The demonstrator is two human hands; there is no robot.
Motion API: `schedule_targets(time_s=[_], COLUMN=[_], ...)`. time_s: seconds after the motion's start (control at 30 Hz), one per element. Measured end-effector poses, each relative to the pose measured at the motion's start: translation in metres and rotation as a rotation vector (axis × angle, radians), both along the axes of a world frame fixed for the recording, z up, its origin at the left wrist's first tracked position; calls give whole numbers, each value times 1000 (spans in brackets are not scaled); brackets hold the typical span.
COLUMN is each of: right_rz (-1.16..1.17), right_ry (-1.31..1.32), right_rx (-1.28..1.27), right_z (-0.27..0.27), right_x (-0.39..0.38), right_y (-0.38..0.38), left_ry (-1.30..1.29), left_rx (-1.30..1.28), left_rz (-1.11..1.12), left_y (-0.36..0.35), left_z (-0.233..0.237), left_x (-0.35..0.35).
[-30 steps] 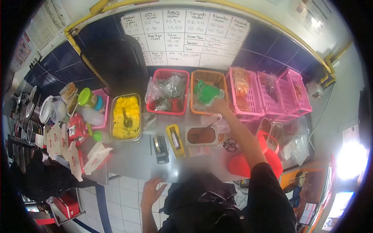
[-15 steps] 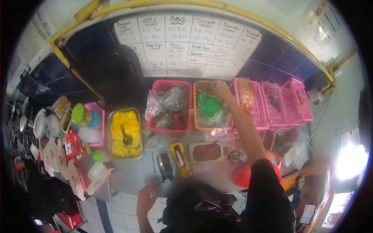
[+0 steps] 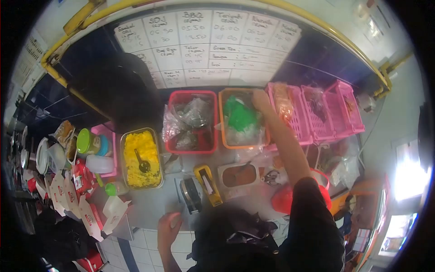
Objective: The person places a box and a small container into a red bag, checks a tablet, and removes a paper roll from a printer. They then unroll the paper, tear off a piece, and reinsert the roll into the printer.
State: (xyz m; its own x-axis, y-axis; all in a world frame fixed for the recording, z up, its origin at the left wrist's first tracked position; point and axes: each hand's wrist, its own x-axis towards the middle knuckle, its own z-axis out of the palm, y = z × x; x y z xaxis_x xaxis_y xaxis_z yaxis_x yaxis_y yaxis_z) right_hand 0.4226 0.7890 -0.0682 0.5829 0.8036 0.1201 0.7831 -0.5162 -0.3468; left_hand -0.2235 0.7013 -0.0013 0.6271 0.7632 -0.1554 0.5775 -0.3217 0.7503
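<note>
My right hand (image 3: 260, 99) reaches into the back right corner of an orange basket (image 3: 222, 120). Its fingers point down and are hidden. Beside it in the basket lie a green plastic bag (image 3: 240, 113) and clear plastic bags (image 3: 242, 137). My left hand (image 3: 169, 225) hovers at the counter's front edge with its fingers curled; a small pale patch shows at them, too blurred to name. Nearest to that hand are a round black object (image 3: 190, 195) and a yellow stapler-like tool (image 3: 208, 185).
Left of the orange basket stand a red basket (image 3: 168, 144) with plastic bags and a tub of yellow food (image 3: 138, 147) with a black spoon. Pink baskets (image 3: 317, 131) are at the right. A metal pan (image 3: 238, 175), scissors (image 3: 272, 177) and open boxes (image 3: 90, 217) lie nearer.
The view has shifted slightly, so the baskets sit a little further left. My right hand stays in the orange basket's back right corner. My left hand remains near the front edge, curled.
</note>
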Motion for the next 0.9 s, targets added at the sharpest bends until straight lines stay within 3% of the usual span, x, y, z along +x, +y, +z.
schedule_targets(time_s=[0.07,0.13,0.2,0.27,0.33,0.4,0.43,0.47,0.5,0.53,0.6,0.7,0.73,0.8,0.9], right_rz=[66,-3,-65,117,229,308,234,327,286,408,284,-91,-163,-300,-442], right_ry=[-58,-218,-238,-30,-110,-63,-126,-167,102,-100,-178,-110,-123,99,176], right_rx=[-84,-435,-311,-26,33,255,140,236,154,151,231,130,102,52,166], right_z=[19,158,140,152,220,275,315,329,381,385,399,402,387,341,233], right_x=[16,-58,-30,-6,-30,-53,-77,-81,-121,-113,-132,-163,-168,-175,-189], right_y=[-3,-26,-32,-42,-79,-133,-167,-198,-239,-274,-349,-451,-474,-513,-539], left_ry=[3,64,-13,-112,-200,-305,-353,-396,-444,-484,-558,-520,-485,-399,-213], left_rx=[82,176,209,263,233,192,179,173,90,10,-59,-129,-153,-198,-218], left_rz=[-122,-264,-279,-373,-450,-547,-589,-623,-657,-684,-757,-918,-936,-968,-950], left_y=[13,25,26,25,16,-9,-22,-33,-47,-65,-99,-140,-152,-173,-207], left_z=[3,4,22,46,63,70,72,76,82,88,100,101,99,92,86], left_x=[23,45,77,111,143,172,187,200,214,226,248,277,284,297,313])
